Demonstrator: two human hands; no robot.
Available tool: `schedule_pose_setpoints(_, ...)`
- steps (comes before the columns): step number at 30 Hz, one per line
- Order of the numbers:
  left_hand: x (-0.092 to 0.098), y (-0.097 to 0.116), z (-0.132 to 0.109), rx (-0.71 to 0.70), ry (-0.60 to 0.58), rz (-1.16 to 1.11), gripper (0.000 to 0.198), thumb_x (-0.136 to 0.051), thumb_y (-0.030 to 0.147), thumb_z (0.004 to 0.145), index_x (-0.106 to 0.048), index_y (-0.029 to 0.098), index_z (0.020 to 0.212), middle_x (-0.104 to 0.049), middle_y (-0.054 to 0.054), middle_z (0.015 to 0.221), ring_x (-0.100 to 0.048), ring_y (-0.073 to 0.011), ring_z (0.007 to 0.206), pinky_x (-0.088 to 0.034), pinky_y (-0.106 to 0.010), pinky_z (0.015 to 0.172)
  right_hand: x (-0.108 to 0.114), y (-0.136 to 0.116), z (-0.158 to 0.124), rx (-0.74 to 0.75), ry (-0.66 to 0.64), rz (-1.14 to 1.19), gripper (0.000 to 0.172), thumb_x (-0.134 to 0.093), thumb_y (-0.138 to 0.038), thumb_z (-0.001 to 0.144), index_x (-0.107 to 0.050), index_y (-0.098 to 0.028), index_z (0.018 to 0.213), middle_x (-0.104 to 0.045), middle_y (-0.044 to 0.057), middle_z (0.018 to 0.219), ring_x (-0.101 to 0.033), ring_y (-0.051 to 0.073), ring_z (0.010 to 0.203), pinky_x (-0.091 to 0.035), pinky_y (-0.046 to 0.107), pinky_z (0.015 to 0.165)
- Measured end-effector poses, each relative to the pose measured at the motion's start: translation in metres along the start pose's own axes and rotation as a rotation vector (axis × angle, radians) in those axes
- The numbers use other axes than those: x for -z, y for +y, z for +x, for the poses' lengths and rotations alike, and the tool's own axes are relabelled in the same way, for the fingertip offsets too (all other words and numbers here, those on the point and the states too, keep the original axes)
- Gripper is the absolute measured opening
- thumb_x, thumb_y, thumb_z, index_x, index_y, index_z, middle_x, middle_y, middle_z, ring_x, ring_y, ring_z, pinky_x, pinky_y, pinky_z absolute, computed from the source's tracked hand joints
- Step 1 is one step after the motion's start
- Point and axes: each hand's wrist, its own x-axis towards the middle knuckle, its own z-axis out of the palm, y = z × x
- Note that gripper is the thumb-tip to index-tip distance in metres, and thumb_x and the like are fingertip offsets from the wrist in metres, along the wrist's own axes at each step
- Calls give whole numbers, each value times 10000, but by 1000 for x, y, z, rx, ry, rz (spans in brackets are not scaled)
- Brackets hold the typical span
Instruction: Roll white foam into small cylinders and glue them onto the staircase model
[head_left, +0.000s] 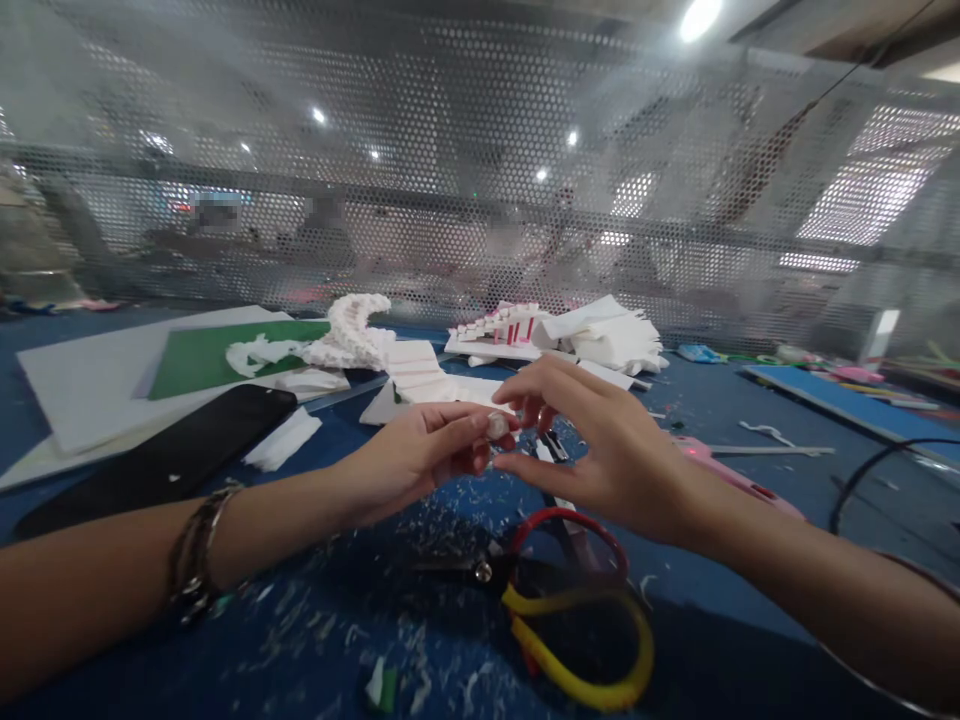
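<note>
Between the thumb and fingers of my left hand (442,435) is a small whitish lump (497,427); its exact kind does not show. My right hand (600,430) is just to the right, thumb and curved fingers apart, with nothing visible in it. Below both hands lies a pair of scissors (484,572) with one red and one yellow handle loop, blades pointing left. Just behind my hands stands a small white stepped piece (420,372) with faint pinkish lines, on a white base. White scraps are scattered on the blue tabletop (322,640) around the scissors.
At left, a black phone-like slab (165,455) lies near white sheets and a green sheet (217,355). Behind are a curved white model (352,330), a pink-and-white stair model (506,325) and stacked white pieces (611,335). A pink tool (739,480) is at right. Perforated metal (465,150) stands behind.
</note>
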Motion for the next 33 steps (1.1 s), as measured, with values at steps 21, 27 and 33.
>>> schedule_pose_setpoints(21, 12, -22, 10, 170, 156, -68, 155, -688, 247, 649, -623, 114, 695, -598, -3, 620, -500, -59, 560, -365, -177, 574, 68, 57, -88, -834, -335, -748, 412, -437, -591, 719, -461, -242, 501, -562, 63, 511, -503, 179, 427, -309, 301, 410)
schedule_pose_setpoints(27, 11, -22, 10, 179, 206, -50, 169, -672, 269, 664, -608, 115, 689, -579, 2, 607, -471, -57, 538, -346, -183, 548, 55, 82, -118, -859, -466, -277, 438, -291, -444, 854, -526, -241, 545, -596, 84, 529, -569, 183, 453, -371, 300, 427)
schedule_pose_setpoints(33, 10, -22, 12, 189, 244, -47, 165, -650, 247, 690, -589, 128, 786, -584, 7, 616, -474, -65, 550, -344, -192, 559, 52, 85, -125, -729, -366, -458, 305, -470, -479, 764, -477, -258, 553, -598, 86, 551, -563, 211, 461, -397, 341, 451)
